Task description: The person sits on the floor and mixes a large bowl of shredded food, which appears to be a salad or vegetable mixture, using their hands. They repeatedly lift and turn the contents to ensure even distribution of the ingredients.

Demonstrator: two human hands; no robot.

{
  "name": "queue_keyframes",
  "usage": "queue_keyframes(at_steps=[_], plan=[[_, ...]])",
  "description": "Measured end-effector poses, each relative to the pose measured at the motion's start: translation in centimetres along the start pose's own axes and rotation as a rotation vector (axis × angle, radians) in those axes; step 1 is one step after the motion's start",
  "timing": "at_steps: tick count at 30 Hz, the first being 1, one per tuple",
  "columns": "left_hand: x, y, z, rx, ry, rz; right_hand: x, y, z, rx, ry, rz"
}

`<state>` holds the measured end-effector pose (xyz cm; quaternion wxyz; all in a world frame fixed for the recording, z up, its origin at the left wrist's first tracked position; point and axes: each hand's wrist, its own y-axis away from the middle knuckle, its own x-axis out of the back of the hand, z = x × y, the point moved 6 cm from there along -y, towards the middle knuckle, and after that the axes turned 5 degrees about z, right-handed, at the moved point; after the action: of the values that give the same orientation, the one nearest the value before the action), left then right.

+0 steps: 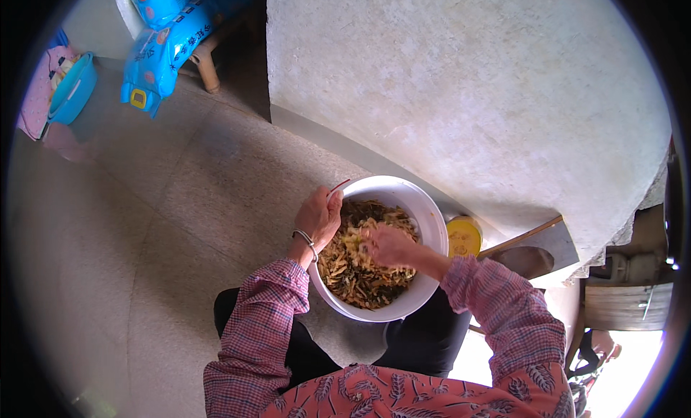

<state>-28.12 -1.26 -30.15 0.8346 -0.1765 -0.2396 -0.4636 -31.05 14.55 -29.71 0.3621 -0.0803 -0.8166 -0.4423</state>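
Note:
A round white bucket (434,223) stands between my knees, partly filled with a brown and yellowish chopped mixture (372,283) of strips and darker bits. My left hand (319,215), with a metal bangle at the wrist, grips the bucket's rim at its upper left, beside a thin red piece. Inside the bucket, my right hand (390,246) is in the mixture, slightly blurred, its fingers curled down around some pale yellow strips. Part of the mixture lies hidden under that hand.
A yellow round container (464,237) stands right of the bucket by the pale wall (459,78). Beside it leans a board (523,256). Blue plastic sacks (162,51) rest on a wooden stool (206,67) at the upper left, near a blue basin (75,94).

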Motion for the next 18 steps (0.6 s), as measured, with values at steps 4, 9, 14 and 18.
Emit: queue_keyframes(at_steps=[4,9,14,18], plan=[[-0.4,-0.3,0.9,0.024,0.0,-0.093,-2.2,3.0,-0.6,0.223,0.118,0.006],[-0.4,-0.2,0.3,0.032,-0.025,-0.084,-0.6,5.0,-0.3,0.462,0.22,-0.003],[0.1,-0.2,0.7,0.035,-0.005,-0.064,-3.1,6.4,-0.4,0.56,0.358,-0.048],[-0.1,-0.1,1.0,0.035,0.028,-0.058,-2.1,6.1,1.4,0.413,0.351,0.117]])
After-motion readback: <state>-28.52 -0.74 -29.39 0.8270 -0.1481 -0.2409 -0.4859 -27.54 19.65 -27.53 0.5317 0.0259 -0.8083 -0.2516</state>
